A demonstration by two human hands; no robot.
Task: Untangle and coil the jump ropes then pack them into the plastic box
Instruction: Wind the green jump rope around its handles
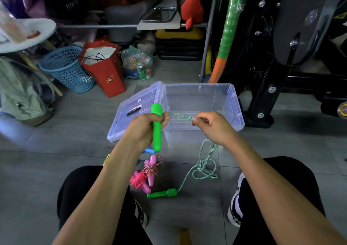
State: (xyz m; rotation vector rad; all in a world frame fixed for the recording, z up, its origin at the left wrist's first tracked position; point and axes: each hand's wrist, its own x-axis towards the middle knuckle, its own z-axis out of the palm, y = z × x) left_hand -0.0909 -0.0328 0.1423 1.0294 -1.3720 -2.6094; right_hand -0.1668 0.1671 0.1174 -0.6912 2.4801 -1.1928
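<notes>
Left hand [145,127] is wrapped around an upright green jump rope handle [157,130]; its fingertips are hidden behind the handle, and only the handle's top and bottom ends show clear of the fist. Right hand [212,125] is curled and pinches the green rope [203,166], which runs taut between the two hands; the pinch itself is mostly hidden by the knuckles. From the right hand the rope drops to a loose tangle on the grey tile floor [78,141], then runs to the second green handle [163,193] lying flat between the knees. Clear plastic box [232,102] sits open on the floor just beyond the hands, with its lid [131,102] leaning off the left side; nothing visible inside but the grid pattern of the base. Left of the tangle: a pink jump rope bundle [143,177] with a red-white twisted cord, partly covered by the left forearm. A blue piece [149,150] and a yellow-green bit [106,159] poke out beside that arm, too hidden to identify. Behind the box: blue mesh basket [67,69], red paper bag [105,70], clear bag of clutter [138,64], green-and-orange wrapped pole [228,30], black exercise machine frame [293,43] cut off at the right.
</notes>
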